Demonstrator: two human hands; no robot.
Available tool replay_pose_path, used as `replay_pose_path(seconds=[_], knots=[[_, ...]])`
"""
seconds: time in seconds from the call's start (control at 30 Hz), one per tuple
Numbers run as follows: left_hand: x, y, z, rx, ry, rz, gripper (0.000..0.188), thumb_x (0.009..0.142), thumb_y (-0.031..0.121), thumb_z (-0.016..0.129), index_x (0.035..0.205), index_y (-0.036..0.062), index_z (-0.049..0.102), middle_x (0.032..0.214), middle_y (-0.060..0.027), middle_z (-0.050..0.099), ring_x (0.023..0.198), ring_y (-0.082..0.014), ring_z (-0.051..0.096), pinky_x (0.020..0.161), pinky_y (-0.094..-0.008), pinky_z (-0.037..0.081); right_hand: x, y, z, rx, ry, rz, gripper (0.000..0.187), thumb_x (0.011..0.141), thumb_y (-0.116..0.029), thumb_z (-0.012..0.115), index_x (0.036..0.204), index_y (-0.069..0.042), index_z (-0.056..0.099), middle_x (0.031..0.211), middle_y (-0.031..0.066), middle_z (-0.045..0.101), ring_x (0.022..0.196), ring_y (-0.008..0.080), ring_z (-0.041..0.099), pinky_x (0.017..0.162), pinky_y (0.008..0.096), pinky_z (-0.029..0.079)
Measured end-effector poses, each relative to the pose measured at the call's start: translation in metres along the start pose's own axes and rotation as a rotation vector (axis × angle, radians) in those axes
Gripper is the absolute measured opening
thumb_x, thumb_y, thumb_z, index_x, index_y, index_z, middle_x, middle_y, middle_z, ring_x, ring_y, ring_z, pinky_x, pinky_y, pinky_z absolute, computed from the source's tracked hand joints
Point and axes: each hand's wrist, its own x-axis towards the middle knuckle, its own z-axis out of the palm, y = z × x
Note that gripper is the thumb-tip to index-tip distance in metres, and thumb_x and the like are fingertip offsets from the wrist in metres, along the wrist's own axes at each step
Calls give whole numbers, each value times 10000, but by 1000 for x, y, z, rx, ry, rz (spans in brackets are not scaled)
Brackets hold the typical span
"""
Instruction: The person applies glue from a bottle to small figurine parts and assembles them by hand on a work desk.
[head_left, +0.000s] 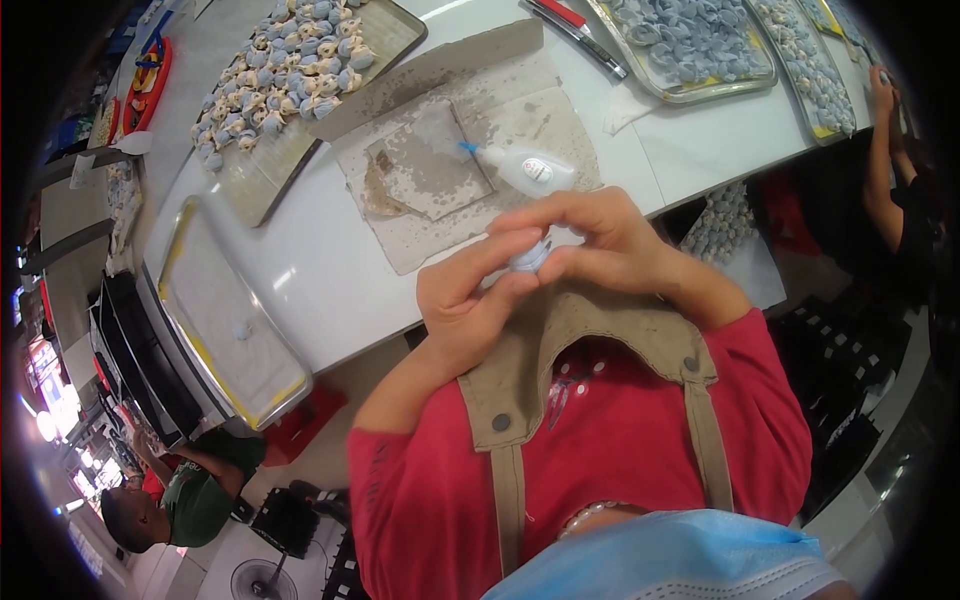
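Observation:
Close in front of my chest, both hands grip a small pale blue-grey rounded piece [530, 258]. My left hand [468, 300] pinches it from the left, thumb and fingers closed on it. From the other side my right hand [610, 245] closes on it with thumb and forefinger. The fingers hide much of the piece, so its full shape does not show. Just beyond the hands, a white squeeze bottle [548, 174] with a blue tip lies on its side on stained cardboard [420, 235]. Neither hand touches the bottle.
At the far left, a tray [262, 185] carries many blue-grey and cream pieces. Another tray [680, 85] at the far right holds blue-grey curved pieces, near a pen [590, 45]. A yellow-edged tray [225, 300] stands at the left. Other people [195, 495] are at both sides.

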Motion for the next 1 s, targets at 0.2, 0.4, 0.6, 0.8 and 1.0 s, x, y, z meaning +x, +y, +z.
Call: replay_pose_path(seconds=[0.2, 0.4, 0.6, 0.8, 1.0], knots=[[3, 3, 0, 59, 0, 48, 266, 781, -13, 638, 1046, -16, 617, 994, -132, 653, 918, -170, 623, 791, -243, 471, 2, 1, 0, 8, -8, -38, 364, 754, -72, 683, 1091, 19, 581, 1062, 115, 631, 989, 178, 592, 870, 289, 451], [0, 7, -9, 123, 12, 50, 259, 764, 13, 664, 1021, 15, 638, 961, -100, 668, 860, -152, 640, 743, -235, 485, 3, 9, 9, 39, 4, -73, 398, 753, -136, 704, 1088, 34, 574, 1078, 144, 615, 1001, 204, 579, 869, 312, 441], [-24, 19, -39, 150, 71, 23, 294, 731, 123, 729, 997, 25, 650, 939, -99, 671, 830, -159, 645, 722, -247, 493, 28, -5, 40, 35, -63, -68, 386, 725, -101, 716, 1084, -11, 605, 1009, 95, 633, 944, 186, 576, 833, 288, 449], [-85, 32, -151, 1014, 910, -187, 263, 737, 83, 701, 995, 54, 660, 949, -93, 669, 757, -189, 628, 702, -293, 494, 27, 4, 11, -805, 386, -173, 377, 663, -131, 756, 995, -31, 608, 875, 80, 581, 879, 243, 528, 773, 318, 436], [-67, 27, -228, 1472, 746, -140, 176, 770, 124, 643, 931, 54, 648, 898, -103, 652, 753, -234, 629, 695, -308, 489, 20, 25, 6, -880, 509, -118, 421, 637, -158, 773, 973, -32, 553, 916, 89, 538, 895, 254, 495, 769, 333, 420]])
